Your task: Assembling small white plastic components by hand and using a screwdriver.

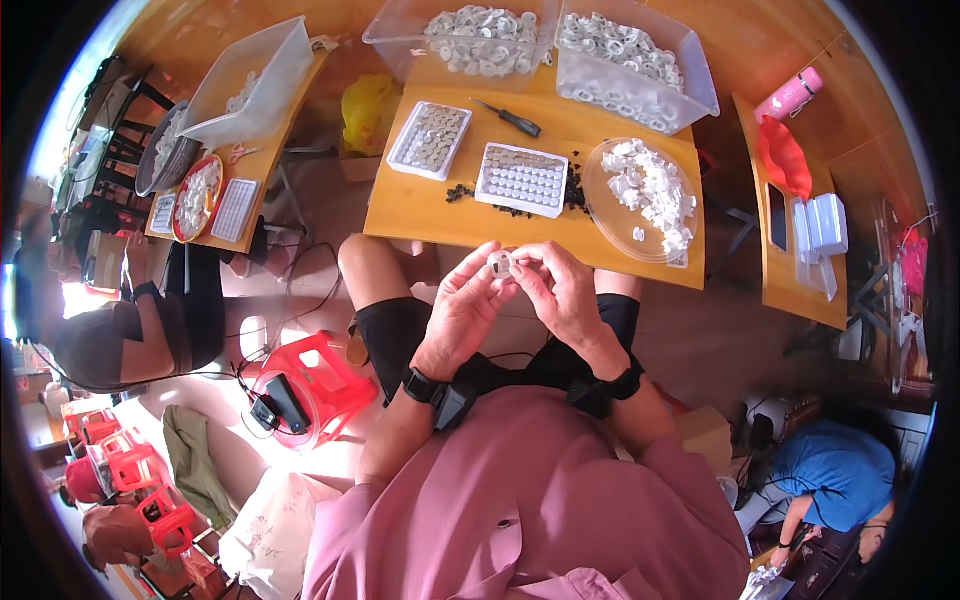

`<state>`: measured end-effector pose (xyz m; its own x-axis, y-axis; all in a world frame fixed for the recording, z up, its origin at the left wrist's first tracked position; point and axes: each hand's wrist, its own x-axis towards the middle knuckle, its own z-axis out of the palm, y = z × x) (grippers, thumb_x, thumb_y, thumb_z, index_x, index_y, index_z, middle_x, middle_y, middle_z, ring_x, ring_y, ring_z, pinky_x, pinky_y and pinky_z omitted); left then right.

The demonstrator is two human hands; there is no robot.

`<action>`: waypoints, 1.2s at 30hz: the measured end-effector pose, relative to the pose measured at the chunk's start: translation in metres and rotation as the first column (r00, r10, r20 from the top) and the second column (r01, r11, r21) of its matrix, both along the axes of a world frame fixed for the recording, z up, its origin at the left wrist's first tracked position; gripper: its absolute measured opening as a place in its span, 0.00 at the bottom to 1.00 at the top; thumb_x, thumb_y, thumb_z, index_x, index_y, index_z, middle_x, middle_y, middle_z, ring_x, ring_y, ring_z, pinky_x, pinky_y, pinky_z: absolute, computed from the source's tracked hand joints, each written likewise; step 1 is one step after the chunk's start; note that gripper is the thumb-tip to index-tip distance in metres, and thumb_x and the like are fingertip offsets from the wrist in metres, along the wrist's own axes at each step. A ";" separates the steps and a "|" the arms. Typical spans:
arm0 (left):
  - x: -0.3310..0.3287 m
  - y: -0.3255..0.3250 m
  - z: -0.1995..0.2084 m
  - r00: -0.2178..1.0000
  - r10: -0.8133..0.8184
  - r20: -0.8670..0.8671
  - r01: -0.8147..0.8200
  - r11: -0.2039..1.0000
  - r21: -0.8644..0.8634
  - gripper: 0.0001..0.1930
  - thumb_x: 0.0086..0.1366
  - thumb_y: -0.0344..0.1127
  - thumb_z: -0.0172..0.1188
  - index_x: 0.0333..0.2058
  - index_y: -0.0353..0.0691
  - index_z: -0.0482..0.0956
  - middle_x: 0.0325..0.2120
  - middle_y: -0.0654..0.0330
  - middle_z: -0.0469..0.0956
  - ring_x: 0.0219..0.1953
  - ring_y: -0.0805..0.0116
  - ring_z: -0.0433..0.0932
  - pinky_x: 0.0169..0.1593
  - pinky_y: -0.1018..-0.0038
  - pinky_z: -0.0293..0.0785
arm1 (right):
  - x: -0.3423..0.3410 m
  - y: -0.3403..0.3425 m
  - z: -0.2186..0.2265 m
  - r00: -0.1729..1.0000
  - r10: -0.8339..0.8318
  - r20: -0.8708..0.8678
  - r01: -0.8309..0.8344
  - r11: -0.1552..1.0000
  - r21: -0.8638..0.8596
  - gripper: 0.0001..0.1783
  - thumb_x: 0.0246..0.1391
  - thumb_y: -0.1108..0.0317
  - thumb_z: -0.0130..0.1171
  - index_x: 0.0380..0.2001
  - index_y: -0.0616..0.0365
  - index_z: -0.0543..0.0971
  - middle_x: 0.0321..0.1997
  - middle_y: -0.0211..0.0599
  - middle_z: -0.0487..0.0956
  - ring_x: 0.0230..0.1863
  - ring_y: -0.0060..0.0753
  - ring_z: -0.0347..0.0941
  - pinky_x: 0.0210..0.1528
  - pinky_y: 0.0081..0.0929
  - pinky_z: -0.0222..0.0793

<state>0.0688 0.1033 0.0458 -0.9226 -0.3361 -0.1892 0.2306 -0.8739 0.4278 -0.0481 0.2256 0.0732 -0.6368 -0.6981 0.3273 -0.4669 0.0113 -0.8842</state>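
Observation:
Over the near edge of the wooden table, my left hand [465,312] and my right hand [562,298] meet in front of me. Pinched between the fingers of both is a small round white plastic part [501,264] with a greyish middle; its details are too small to make out. Just beyond the hands stands a white tray [523,207] filled with rows of small round pieces. Small black parts [575,190] lie scattered around that tray. To its right, a round clear lid-like dish [612,226] bears a heap of small white parts [650,190].
A second white tray [408,160] and a black-handled screwdriver [515,121] lie farther back. Two clear bins [640,98] of white rings stand along the far edge. A red stool [335,385] is at lower left. Other people sit at left and lower right.

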 end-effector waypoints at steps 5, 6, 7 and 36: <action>0.002 -0.001 0.004 0.993 -0.038 -0.115 0.039 0.999 0.008 0.20 0.70 0.29 0.55 0.60 0.35 0.69 0.55 0.50 0.74 0.53 0.58 0.78 0.58 0.69 0.77 | -0.006 0.002 0.011 0.999 -0.012 0.035 0.013 1.000 -0.013 0.06 0.58 0.72 0.62 0.38 0.61 0.79 0.34 0.38 0.81 0.32 0.29 0.80 0.30 0.24 0.74; 0.003 -0.001 0.004 0.992 -0.037 -0.119 0.038 0.999 0.009 0.20 0.70 0.29 0.55 0.60 0.35 0.69 0.55 0.50 0.74 0.53 0.58 0.78 0.58 0.69 0.77 | -0.010 0.003 0.013 0.999 -0.047 -0.017 0.047 0.999 0.016 0.05 0.58 0.72 0.62 0.38 0.60 0.79 0.33 0.37 0.81 0.30 0.28 0.79 0.29 0.24 0.73; 0.003 -0.001 0.004 0.993 -0.032 -0.112 0.033 0.999 0.014 0.20 0.70 0.29 0.55 0.60 0.35 0.69 0.56 0.48 0.74 0.53 0.56 0.78 0.58 0.69 0.76 | -0.014 0.003 0.014 0.994 -0.080 -0.073 0.083 0.996 0.041 0.05 0.58 0.72 0.61 0.37 0.60 0.79 0.33 0.37 0.81 0.28 0.27 0.77 0.28 0.24 0.72; 0.009 -0.015 -0.005 0.998 0.028 -0.053 -0.024 0.997 0.072 0.19 0.71 0.29 0.55 0.59 0.35 0.70 0.54 0.46 0.75 0.50 0.58 0.79 0.56 0.71 0.76 | -0.114 -0.044 -0.023 0.888 -0.118 -0.444 0.279 0.906 0.318 0.08 0.55 0.70 0.60 0.38 0.55 0.84 0.37 0.39 0.79 0.37 0.45 0.79 0.39 0.36 0.74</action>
